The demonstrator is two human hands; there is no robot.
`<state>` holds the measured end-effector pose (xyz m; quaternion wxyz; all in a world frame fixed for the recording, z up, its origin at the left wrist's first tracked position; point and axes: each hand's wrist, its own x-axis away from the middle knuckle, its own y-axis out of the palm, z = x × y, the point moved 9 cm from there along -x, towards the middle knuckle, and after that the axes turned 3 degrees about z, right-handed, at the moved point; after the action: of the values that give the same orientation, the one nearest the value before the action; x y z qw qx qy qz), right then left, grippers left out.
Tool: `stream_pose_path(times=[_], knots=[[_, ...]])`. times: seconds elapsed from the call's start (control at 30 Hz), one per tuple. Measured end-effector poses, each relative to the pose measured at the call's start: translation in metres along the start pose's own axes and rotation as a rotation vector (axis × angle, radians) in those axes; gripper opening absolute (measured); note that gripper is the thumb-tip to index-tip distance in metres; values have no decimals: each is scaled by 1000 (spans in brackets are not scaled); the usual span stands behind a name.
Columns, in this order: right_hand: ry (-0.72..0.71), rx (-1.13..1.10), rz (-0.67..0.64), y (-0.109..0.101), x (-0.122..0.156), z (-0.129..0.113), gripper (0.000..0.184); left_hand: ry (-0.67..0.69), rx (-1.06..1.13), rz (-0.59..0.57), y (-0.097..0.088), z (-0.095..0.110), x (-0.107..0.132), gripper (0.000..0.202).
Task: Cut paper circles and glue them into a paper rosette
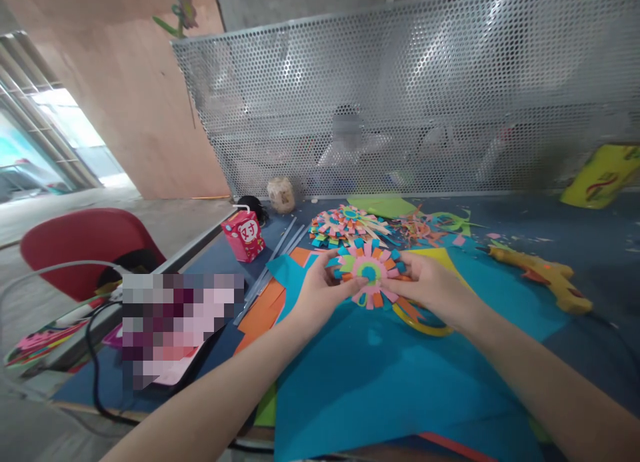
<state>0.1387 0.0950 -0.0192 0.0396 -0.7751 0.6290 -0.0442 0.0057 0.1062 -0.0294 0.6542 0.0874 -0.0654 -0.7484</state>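
Note:
Between my two hands is a layered paper flower [369, 273] with a blue centre, a green and pink middle and fringed pink, orange and blue edges. My left hand [324, 281] pinches its left side, thumb on the front. My right hand [419, 279] grips its right side the same way. Beneath the hands lies a large blue paper sheet [380, 375]. Yellow-handled scissors [425, 325] rest on it, partly hidden by the flower and my right hand. Just behind, a pile of similar fringed flowers [345, 223] sits on the table.
A yellow glue gun [545, 275] lies at right. Clear glue sticks [270, 265], orange paper [263, 315] and a pink drink carton [243, 235] are at left. Paper scraps [417, 227] lie behind, before a perforated metal screen [400, 102]. A yellow can [600, 175] stands far right.

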Motion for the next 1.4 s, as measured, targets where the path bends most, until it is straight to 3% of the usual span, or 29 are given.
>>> stream_pose_path(times=[0.3,0.43,0.63,0.8,1.03,1.17,1.4], knots=[[-2,-34,27,-2,-2,5,40,33,-46,-85,8,3,4,52],[-24,7,39,-3,0,3,31,39,-66,-99,9,0,5,57],[-20,-8,28,3,4,-1,32,15,-55,-58,6,-7,2,63],[53,69,96,-1,5,2,33,8,-30,-41,5,-6,3,62],[7,85,34,0,0,16,38,-20,-23,-14,2,-11,2,58],[29,148,104,-7,-2,18,42,-48,-17,-20,3,-14,3,57],[33,92,108,-7,-3,24,42,23,-173,26,1,-11,4,50]])
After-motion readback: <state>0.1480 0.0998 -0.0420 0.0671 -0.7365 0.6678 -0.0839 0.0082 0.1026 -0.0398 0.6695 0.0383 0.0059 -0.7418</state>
